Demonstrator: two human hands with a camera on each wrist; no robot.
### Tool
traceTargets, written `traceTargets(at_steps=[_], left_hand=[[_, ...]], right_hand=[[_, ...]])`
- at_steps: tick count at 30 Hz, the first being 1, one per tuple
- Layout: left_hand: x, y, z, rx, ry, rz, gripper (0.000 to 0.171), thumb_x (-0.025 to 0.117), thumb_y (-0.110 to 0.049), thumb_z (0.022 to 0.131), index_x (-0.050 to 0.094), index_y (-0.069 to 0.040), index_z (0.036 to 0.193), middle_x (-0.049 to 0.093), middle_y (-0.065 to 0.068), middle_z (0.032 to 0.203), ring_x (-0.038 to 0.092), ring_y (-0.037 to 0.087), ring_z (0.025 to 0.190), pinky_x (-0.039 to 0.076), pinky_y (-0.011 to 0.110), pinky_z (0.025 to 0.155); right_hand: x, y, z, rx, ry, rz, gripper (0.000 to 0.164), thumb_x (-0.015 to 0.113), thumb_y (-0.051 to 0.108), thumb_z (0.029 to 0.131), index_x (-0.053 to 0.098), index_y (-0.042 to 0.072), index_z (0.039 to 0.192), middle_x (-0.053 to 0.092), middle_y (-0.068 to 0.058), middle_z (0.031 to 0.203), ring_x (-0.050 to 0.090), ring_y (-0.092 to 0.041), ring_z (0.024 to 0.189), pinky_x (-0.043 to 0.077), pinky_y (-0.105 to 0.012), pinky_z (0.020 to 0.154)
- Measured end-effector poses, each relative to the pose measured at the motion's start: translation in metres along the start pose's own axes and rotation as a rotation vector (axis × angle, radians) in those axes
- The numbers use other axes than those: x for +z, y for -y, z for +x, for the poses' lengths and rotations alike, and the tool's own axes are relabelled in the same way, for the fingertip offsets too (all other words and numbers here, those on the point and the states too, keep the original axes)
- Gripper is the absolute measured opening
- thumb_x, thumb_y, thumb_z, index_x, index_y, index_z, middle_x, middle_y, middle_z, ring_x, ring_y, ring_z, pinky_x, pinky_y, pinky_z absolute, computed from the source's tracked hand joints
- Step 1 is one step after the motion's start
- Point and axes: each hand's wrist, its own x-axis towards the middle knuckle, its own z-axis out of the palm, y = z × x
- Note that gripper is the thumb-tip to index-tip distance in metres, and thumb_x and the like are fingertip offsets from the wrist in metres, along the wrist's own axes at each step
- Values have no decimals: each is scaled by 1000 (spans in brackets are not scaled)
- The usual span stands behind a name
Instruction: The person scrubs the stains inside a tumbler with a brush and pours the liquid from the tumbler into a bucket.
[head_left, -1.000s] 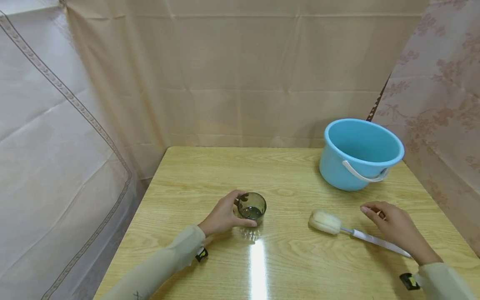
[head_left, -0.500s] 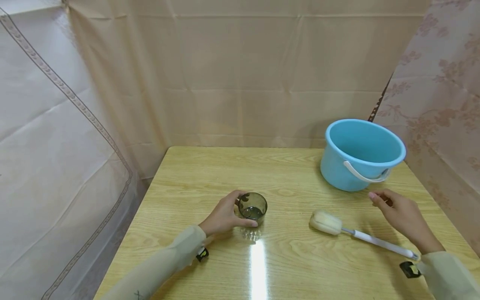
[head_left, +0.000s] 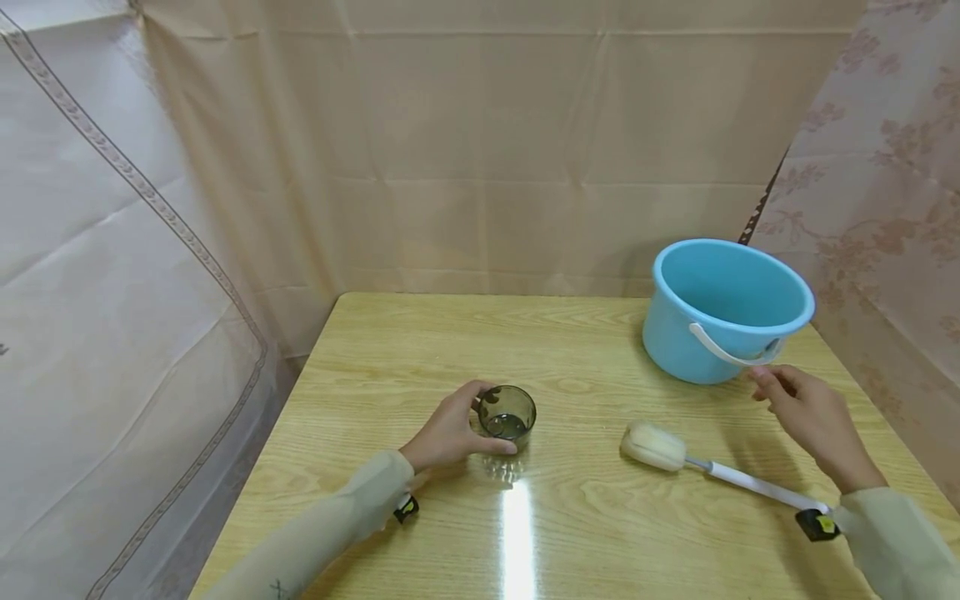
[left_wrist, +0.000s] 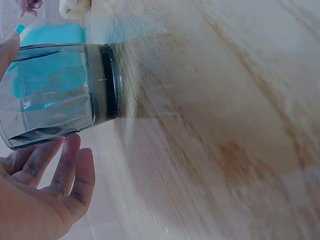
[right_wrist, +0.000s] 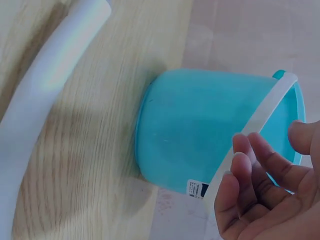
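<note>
A dark tinted glass cup [head_left: 507, 417] stands upright on the wooden table, and my left hand [head_left: 453, 429] grips its side between thumb and fingers. In the left wrist view the faceted glass [left_wrist: 55, 90] has its thick base on the tabletop. My right hand [head_left: 813, 421] hovers in front of the light blue bucket [head_left: 678, 346], fingers loosely bent, close to its white handle [head_left: 723, 354]. The right wrist view has the thumb apart from the fingers [right_wrist: 241, 165], with nothing pinched between them; whether they touch the handle I cannot tell.
A sponge-headed bottle brush [head_left: 654, 446] lies in front of the bucket, its white grip [head_left: 765, 485] running right beneath my right wrist. Beige cloth [head_left: 480, 167] hangs behind the table [head_left: 420, 333], with patterned cloth at the right side.
My right hand has moved away from above the brush grip, forward and right to the bucket's handle. My left hand and the glass have stayed in place.
</note>
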Motion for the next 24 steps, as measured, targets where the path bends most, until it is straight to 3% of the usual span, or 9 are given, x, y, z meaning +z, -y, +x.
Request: traceTargets(at_steps=[9, 16, 24], left_hand=[[0, -1, -1, 7, 0, -4, 94, 83, -58, 59, 44, -24, 137, 55, -3, 124, 54, 18, 104, 46, 36, 84], [2, 1, 0, -1, 5, -11, 95, 83, -59, 58, 43, -24, 137, 54, -3, 125, 53, 18, 105, 47, 36, 84], [2, 2, -1, -8, 3, -12, 95, 83, -59, 58, 43, -25, 137, 54, -3, 124, 53, 17, 104, 47, 36, 83]], right_hand=[[-3, -3, 8, 27, -17, 66, 57, 37, 49, 100, 56, 0, 124, 63, -20, 102, 57, -17, 76, 48, -30, 57], [-5, -3, 12, 68, -42, 122, 57, 36, 50, 100, 53, 1, 124, 63, -17, 97, 56, -23, 74, 46, -31, 56], [-8, -2, 18, 113, -41, 173, 64, 34, 55, 98, 52, 0, 125, 64, -6, 92, 56, -21, 73, 44, -30, 57]])
